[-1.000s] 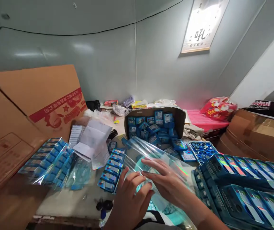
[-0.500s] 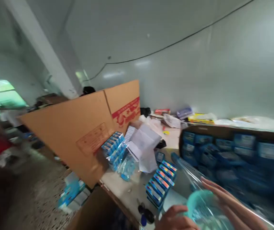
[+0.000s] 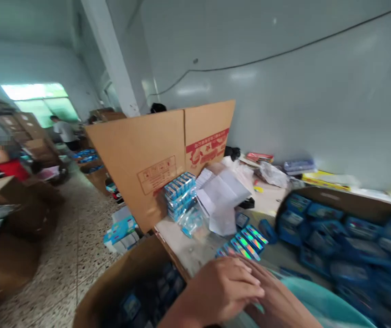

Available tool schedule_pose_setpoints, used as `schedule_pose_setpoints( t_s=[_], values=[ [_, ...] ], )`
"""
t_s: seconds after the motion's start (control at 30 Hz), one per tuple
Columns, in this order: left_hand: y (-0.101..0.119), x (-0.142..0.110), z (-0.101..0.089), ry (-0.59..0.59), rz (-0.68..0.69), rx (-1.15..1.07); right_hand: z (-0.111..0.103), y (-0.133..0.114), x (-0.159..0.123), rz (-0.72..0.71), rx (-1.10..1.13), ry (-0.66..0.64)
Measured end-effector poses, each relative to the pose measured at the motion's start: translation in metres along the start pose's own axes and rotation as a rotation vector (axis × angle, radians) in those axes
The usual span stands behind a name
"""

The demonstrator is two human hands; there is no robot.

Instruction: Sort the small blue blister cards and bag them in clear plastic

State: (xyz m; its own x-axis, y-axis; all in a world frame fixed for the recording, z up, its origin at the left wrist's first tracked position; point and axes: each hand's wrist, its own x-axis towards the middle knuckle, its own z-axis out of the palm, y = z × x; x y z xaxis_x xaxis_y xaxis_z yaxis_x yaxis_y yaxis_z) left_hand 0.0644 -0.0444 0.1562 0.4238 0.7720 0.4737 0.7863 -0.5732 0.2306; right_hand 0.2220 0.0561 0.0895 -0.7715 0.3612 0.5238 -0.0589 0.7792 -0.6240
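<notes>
My left hand (image 3: pixel 224 287) reaches up from the bottom edge, its fingers bent and pressed together against my right wrist. What they may hold is hidden. My right hand (image 3: pixel 250 269) comes in from the lower right behind it, at the near end of a row of small blue boxes (image 3: pixel 248 241) with shiny rainbow-coloured strips. Its fingertips are covered by the left hand, so I cannot see whether it grips the boxes. Beside my right forearm lies a smooth teal thing (image 3: pixel 321 296), cut off by the bottom edge; its kind is unclear.
A large carton (image 3: pixel 328 197) of blue packs stands at right. White papers (image 3: pixel 224 196), a clear plastic bag (image 3: pixel 195 221) and wrapped blue boxes (image 3: pixel 180 193) lie before an upright cardboard flap (image 3: pixel 140 150). Below the table edge is an open carton (image 3: pixel 113 282). Two people are far left.
The view has swung left. My hands, earlier apart around the teal thing and clear plastic, are now crossed near the row of blue boxes. The teal thing sits farther right.
</notes>
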Motion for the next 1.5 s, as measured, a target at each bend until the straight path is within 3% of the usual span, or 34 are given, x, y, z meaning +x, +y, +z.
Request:
schedule_pose_setpoints(
  t_s=[0.07, 0.2, 0.27, 0.37, 0.43, 0.53, 0.63, 0.67, 0.73, 0.8, 0.93, 1.03, 1.13, 1.2, 1.23, 1.3, 1.33, 1.4, 1.5],
  values=[
    [-0.001, -0.01, -0.007, 0.035, -0.092, -0.12, 0.0, -0.016, 0.01, 0.044, 0.019, -0.16],
    [-0.022, -0.036, -0.016, 0.112, -0.289, -0.222, -0.016, -0.032, 0.025, 0.202, 0.167, -0.286],
    [-0.037, -0.05, -0.021, 0.143, -0.347, -0.194, -0.036, -0.031, 0.023, 0.331, 0.206, -0.235],
    [-0.062, -0.07, -0.033, 0.195, -0.409, -0.132, -0.064, -0.016, 0.006, 0.559, 0.322, -0.058],
    [-0.076, -0.08, -0.041, 0.205, -0.438, -0.1, -0.064, 0.0, -0.011, 0.784, 0.532, 0.093],
    [-0.098, -0.093, -0.051, 0.199, -0.46, -0.07, -0.02, 0.029, -0.04, 1.139, 1.01, 0.337],
    [-0.121, -0.105, -0.057, 0.186, -0.444, -0.061, 0.061, 0.055, -0.061, 1.386, 1.477, 0.496],
    [-0.129, -0.108, -0.059, 0.173, -0.431, -0.067, 0.089, 0.064, -0.064, 1.408, 1.641, 0.513],
    [-0.143, -0.113, -0.064, 0.144, -0.408, -0.091, 0.136, 0.078, -0.063, 1.333, 1.893, 0.601],
    [-0.155, -0.115, -0.068, 0.121, -0.383, -0.118, 0.168, 0.091, -0.056, 1.187, 2.038, 0.718],
    [-0.173, -0.116, -0.077, 0.089, -0.33, -0.15, 0.2, 0.108, -0.037, 0.878, 2.16, 0.914],
    [-0.181, -0.119, -0.08, 0.085, -0.309, -0.151, 0.21, 0.114, -0.026, 0.824, 2.159, 0.976],
    [-0.185, -0.123, -0.078, 0.104, -0.305, -0.134, 0.213, 0.114, -0.021, 0.887, 2.123, 1.022],
    [-0.185, -0.127, -0.074, 0.116, -0.327, -0.121, 0.209, 0.108, -0.023, 1.066, 2.06, 0.985],
    [-0.184, -0.129, -0.073, 0.118, -0.343, -0.117, 0.205, 0.104, -0.026, 1.227, 1.971, 0.948],
    [-0.181, -0.133, -0.069, 0.122, -0.373, -0.116, 0.194, 0.093, -0.035, 1.494, 1.596, 0.921],
    [-0.178, -0.134, -0.068, 0.12, -0.387, -0.117, 0.186, 0.088, -0.041, 1.543, 1.378, 0.944],
    [-0.173, -0.137, -0.067, 0.119, -0.415, -0.104, 0.167, 0.081, -0.051, 1.449, 0.982, 1.044],
    [-0.165, -0.142, -0.068, 0.172, -0.465, -0.063, 0.13, 0.085, -0.053, 1.163, 0.58, 1.185]
  ],
)
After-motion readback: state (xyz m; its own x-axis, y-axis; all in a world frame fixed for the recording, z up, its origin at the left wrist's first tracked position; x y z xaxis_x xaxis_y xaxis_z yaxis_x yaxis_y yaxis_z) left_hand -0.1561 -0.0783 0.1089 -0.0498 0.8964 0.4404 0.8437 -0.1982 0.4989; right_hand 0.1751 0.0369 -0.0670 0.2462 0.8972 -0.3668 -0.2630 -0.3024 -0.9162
